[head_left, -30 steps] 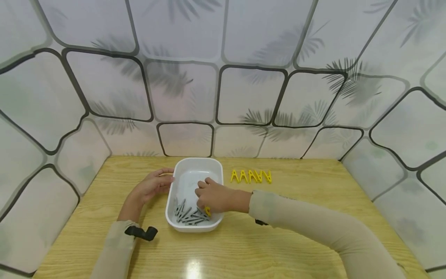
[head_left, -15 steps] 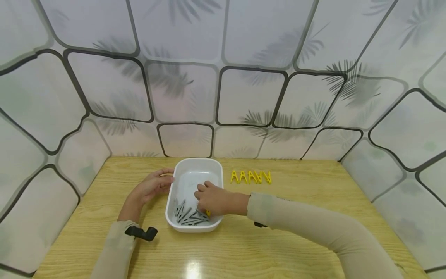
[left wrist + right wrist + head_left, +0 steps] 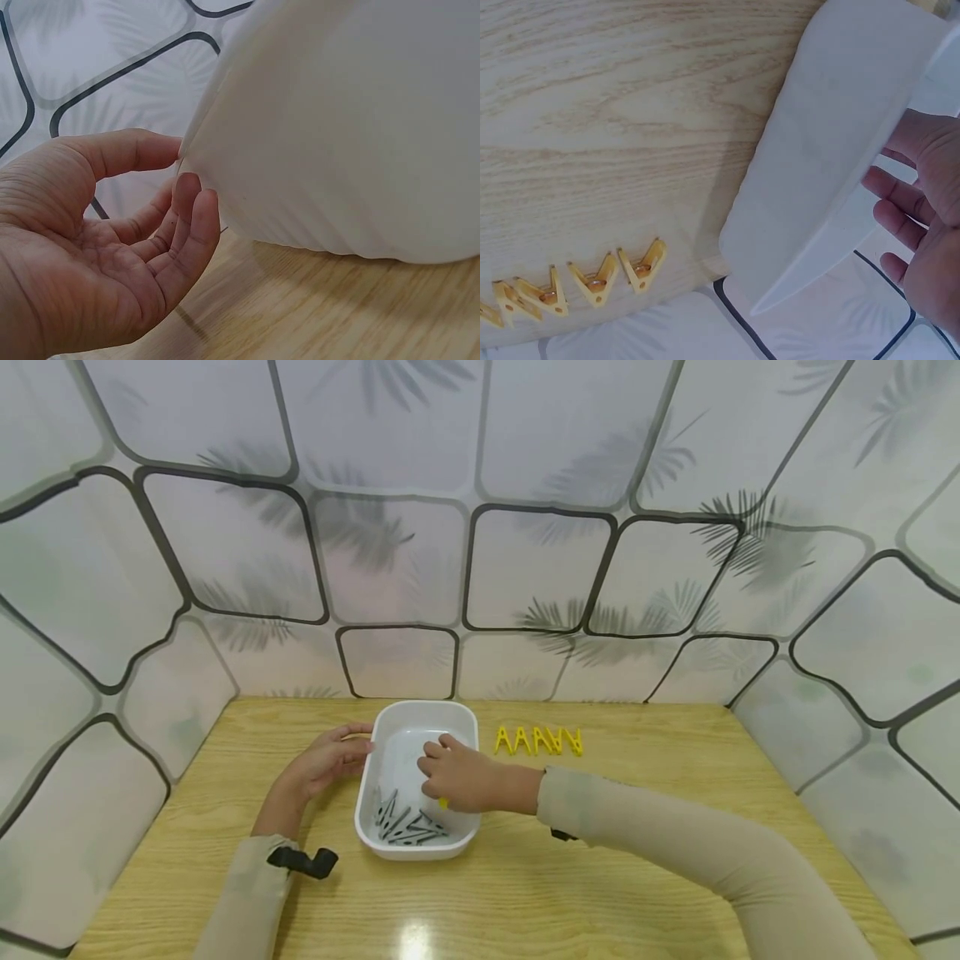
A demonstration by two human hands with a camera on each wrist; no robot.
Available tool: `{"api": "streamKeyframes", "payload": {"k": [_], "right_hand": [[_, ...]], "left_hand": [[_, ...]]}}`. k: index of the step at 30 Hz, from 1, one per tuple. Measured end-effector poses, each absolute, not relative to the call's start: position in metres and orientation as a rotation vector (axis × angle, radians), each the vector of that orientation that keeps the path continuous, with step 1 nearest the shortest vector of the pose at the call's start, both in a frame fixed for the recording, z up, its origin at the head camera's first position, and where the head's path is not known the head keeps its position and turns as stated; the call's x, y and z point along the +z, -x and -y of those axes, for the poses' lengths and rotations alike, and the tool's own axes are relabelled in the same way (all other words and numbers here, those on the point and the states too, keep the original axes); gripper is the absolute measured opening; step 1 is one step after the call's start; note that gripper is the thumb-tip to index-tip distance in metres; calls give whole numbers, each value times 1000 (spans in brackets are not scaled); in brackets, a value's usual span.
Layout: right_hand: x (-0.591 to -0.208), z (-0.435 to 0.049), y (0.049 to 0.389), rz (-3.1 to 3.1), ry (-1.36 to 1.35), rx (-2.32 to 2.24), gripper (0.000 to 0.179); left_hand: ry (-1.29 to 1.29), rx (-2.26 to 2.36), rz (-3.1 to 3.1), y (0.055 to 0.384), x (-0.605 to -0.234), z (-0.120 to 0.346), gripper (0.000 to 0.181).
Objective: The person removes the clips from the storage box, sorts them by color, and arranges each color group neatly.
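Observation:
A white plastic tub stands on the table with several grey clothespins heaped at its near end. My right hand is inside the tub, above and beyond the grey heap. It pinches a yellow clothespin, of which only a bit shows beneath the fingers. In the right wrist view the tub wall hides the right fingertips and what they hold. My left hand rests its fingertips against the tub's left side, fingers loosely bent, as the left wrist view also has it.
To the right of the tub, several yellow clothespins lie in a row on the wooden table. A patterned wall covering rises behind the table and on both sides.
My right hand has first dipped slightly, then lifted a little away from the grey clothespins with the yellow clothespin. The left hand and the tub have stayed in place.

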State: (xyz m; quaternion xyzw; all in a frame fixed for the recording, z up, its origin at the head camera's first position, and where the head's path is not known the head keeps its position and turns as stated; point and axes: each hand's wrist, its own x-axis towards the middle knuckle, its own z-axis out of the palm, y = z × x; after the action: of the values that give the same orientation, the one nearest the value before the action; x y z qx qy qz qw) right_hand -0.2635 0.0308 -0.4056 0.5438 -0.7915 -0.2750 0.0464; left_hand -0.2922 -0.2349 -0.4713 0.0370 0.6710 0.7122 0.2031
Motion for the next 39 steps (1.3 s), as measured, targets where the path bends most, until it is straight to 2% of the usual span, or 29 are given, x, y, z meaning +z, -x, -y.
{"api": "streamKeyframes", "payload": {"k": [16,26,39], "right_hand": [[-387,-53,274,2382,-1519,-766,17],[-393,-82,280,2350,-1467,-337,20],[-394,-131,284,2277,-1249,178,24]], "left_hand": [[-109,1996,-1870,289,-470,236,53],[-119,2000,-1867,289,-471,235,52],[-111,2006,-1856,290,-470,235,53]]}}
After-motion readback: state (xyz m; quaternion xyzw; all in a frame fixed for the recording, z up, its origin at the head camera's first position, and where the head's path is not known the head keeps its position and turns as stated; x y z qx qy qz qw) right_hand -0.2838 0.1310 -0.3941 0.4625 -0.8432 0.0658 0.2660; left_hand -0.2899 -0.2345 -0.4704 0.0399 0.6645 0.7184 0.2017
